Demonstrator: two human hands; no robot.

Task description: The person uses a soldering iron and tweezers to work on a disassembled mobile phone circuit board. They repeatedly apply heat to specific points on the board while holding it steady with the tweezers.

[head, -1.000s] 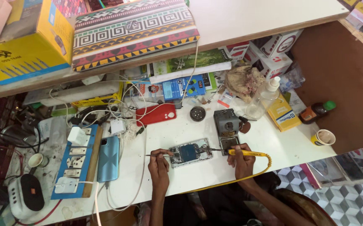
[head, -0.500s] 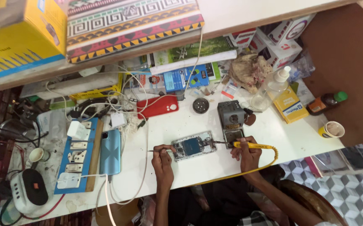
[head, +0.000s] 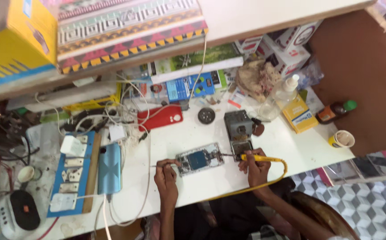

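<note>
I see my left hand (head: 165,171) pinching tweezers (head: 164,165) beside the opened phone (head: 200,159) — my right hand (head: 256,165) gripping a yellow soldering iron (head: 259,158) at its other end.

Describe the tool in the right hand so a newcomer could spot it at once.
Start at the white worktable, then find the opened phone lying near its front edge. The right hand holds the soldering iron just right of it: the only yellow-handled tool, trailing a yellow cord off the table's edge.
</note>
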